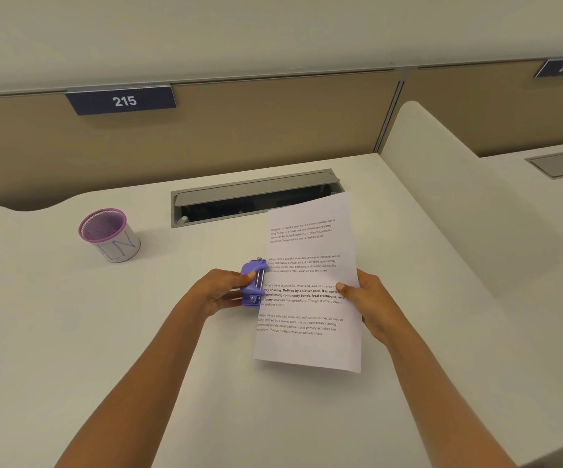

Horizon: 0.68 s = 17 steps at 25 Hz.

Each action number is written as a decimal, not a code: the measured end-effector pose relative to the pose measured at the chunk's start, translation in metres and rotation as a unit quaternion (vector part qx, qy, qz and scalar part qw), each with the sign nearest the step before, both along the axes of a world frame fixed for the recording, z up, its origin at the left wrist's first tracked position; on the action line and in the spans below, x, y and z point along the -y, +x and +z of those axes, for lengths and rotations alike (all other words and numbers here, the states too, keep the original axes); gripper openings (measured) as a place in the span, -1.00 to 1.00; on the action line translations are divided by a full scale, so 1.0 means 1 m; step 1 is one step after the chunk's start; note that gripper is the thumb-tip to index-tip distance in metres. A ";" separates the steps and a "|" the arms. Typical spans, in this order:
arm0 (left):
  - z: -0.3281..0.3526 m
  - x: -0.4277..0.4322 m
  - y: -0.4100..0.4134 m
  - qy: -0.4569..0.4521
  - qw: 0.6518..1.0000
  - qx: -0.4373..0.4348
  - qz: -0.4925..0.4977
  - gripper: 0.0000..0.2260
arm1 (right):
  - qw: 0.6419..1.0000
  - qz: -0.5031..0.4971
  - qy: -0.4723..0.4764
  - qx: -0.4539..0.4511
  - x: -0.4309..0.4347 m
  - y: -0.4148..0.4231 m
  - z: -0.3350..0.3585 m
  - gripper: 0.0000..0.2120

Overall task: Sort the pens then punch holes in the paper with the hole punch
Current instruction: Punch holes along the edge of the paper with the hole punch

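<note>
A white printed sheet of paper [310, 265] is held above the desk, its left edge slotted into a purple hole punch [253, 282]. My left hand [221, 289] grips the punch from the left, thumb on top. My right hand [369, 298] pinches the sheet's right edge at mid-height. A purple mesh pen cup [109, 234] with a white band stands at the back left; no pens show in it from this angle.
The white desk [104, 332] runs to a tan partition with number plates 215 [123, 101] and 216. An open grey cable tray [256, 197] is set into the desk behind the paper. A low white divider [442, 170] rises on the right.
</note>
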State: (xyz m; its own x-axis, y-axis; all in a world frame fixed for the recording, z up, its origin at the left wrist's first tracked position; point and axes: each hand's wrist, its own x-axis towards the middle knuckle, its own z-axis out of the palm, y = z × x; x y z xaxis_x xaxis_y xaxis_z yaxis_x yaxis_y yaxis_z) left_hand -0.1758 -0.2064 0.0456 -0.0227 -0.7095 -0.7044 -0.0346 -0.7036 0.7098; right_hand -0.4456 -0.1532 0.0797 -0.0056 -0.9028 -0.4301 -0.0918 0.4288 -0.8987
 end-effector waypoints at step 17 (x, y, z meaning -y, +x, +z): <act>-0.029 -0.007 -0.022 -0.064 0.984 0.161 0.048 -0.62 | 0.994 0.016 0.085 0.065 0.011 -0.008 -0.052 -0.72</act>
